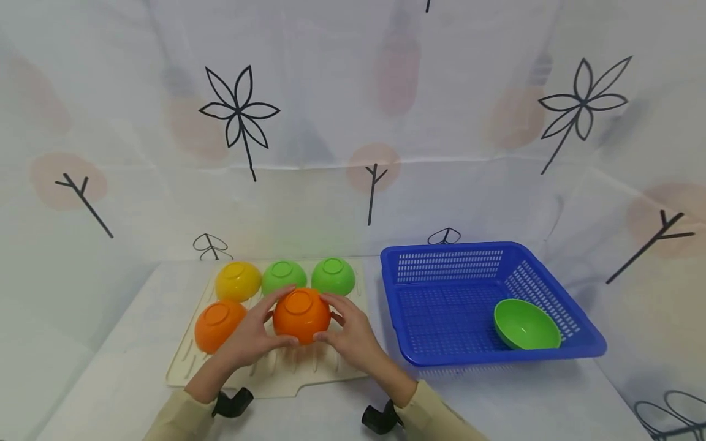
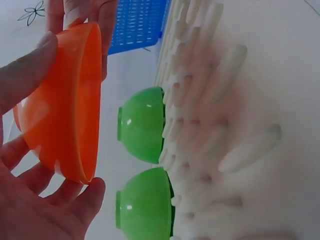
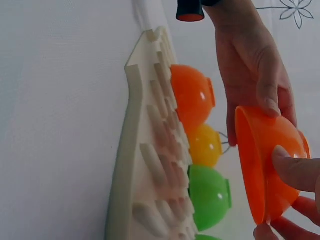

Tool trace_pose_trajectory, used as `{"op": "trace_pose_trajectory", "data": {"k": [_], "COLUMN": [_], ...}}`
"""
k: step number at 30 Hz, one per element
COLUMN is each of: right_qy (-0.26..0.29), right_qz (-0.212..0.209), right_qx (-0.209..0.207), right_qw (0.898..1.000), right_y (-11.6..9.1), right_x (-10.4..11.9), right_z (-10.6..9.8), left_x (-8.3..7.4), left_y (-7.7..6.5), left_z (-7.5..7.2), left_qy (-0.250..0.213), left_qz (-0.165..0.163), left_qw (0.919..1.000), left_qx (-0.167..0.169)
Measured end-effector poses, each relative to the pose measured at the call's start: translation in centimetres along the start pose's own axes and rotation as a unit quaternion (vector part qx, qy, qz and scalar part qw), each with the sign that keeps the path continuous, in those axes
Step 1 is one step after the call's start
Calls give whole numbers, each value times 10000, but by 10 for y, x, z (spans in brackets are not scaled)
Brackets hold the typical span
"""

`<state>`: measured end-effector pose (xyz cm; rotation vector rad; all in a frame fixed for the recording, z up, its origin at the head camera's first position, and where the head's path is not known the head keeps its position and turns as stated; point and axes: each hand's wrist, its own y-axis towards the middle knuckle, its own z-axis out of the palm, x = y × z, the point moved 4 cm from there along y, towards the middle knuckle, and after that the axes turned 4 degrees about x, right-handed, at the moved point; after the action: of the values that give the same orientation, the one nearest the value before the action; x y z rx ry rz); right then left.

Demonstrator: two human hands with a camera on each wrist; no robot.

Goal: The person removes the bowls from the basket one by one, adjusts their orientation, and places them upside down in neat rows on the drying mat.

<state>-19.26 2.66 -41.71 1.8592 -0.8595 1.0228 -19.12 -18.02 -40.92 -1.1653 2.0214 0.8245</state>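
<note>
An orange bowl [image 1: 301,317], turned upside down, is held between both hands above a cream drying rack [image 1: 270,387]. My left hand [image 1: 255,335] grips its left side and my right hand [image 1: 352,334] its right, thumbs on the near side. In the left wrist view a gap shows between the bowl's rim and the rack's pegs. Inverted on the rack rest a second orange bowl [image 1: 218,326] at the left, a yellow bowl [image 1: 238,280] behind it, and a green bowl [image 1: 284,275] and another green bowl [image 1: 333,277] along the back.
A blue plastic basket [image 1: 441,300] stands right of the rack, with an upright green bowl [image 1: 526,326] in its near right part. Behind the white table [image 1: 124,343] hangs a patterned white cloth [image 1: 314,110].
</note>
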Motion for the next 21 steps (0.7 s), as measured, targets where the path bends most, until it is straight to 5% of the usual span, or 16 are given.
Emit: {"op": "trace_pose_trajectory", "data": {"k": [8, 21], "right_qy": [-482, -98], "right_qz": [362, 722], "right_qx": [69, 646], "right_qw": [9982, 9952], "right_y": [6, 5], "right_x": [-13, -25], "right_z": [18, 40], "left_x": [11, 31], "left_y": [-5, -13], "left_z": [-6, -10], "left_qy": [212, 850], "left_qz": [-623, -1202], "left_qw": [9978, 9891], "left_qx": [-12, -46]}}
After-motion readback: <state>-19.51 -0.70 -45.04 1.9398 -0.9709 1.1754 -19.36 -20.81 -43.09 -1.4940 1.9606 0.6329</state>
